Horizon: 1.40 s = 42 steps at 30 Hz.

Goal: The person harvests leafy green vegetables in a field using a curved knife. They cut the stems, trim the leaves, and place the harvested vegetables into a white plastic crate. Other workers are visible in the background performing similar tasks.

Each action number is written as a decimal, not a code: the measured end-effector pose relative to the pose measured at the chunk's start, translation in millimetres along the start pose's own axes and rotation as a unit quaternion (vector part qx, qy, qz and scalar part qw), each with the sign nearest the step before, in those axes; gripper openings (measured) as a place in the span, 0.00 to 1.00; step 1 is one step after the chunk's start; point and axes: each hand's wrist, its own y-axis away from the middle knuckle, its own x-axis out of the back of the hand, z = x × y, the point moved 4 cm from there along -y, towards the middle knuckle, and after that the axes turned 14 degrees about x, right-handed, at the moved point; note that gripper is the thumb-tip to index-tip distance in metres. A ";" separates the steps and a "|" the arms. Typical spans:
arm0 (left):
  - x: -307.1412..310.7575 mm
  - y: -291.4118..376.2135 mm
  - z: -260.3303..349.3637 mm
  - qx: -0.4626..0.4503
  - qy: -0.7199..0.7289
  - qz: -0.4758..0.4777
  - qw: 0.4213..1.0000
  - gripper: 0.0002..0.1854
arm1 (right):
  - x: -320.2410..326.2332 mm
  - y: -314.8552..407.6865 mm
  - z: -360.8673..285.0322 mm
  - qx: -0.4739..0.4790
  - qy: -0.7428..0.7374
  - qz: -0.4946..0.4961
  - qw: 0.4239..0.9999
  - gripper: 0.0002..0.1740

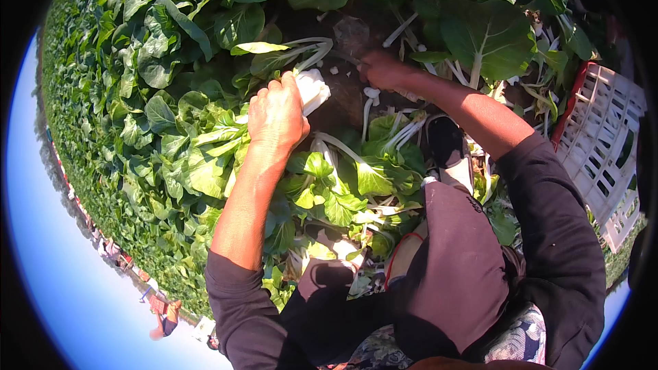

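Note:
My left hand [277,113] grips a head of pak choi [312,90], its white cut base pointing right and its pale green leaves hanging left below my fist. Beyond the base, a loose bent stalk [313,49] with a leaf lies over the shaded soil. Slightly farther right, my right hand [383,69] is closed on a knife [345,57]; its thin blade points left and is dim and blurred, and its handle is hidden in my fist. A gap of bare soil separates the blade from the held head.
Dense leafy plants [169,61] stand ahead and left. Trimmed leaves and stalks [334,185] litter the ground before my knees, around my shoe [450,144]. A white slatted plastic crate [599,139] tilts at the right. Far left, a person [167,318] is near a red crate [158,304].

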 end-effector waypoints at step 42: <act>2.3 65.3 10.6 0.121 0.637 -0.181 0.739 0.50 | 11.8 55.6 -47.1 0.292 0.053 0.177 0.939 0.21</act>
